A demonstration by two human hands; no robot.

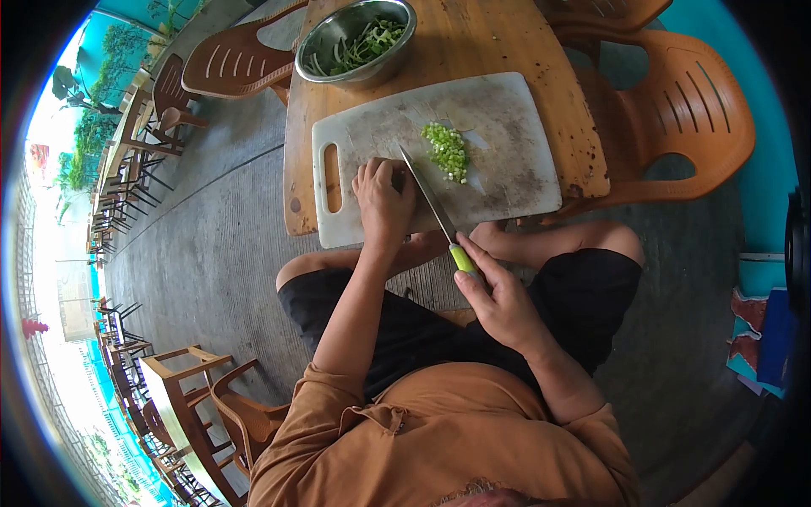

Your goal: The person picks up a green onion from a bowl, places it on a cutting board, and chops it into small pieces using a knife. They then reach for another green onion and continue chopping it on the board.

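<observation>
My right hand (500, 302) grips the lime-green handle of a kitchen knife (432, 196). Its blade points up and to the left over the near edge of a worn white cutting board (515, 106). Beside the blade, my left hand (384, 198) rests on the board with its fingers curled in. A small dark patch shows by its thumb, and whatever the fingers hold is hidden. To the right of the blade lies a pile of chopped green onion (446, 154). Behind the board, a steel bowl (359, 78) contains green leaves and pale strips.
The board lies on a wooden table (460, 34) whose near edge is above my crossed legs. Brown plastic chairs (693, 110) stand at its right, and another chair (232, 63) is at its left. More tables and chairs line the far left over a concrete floor (211, 245).
</observation>
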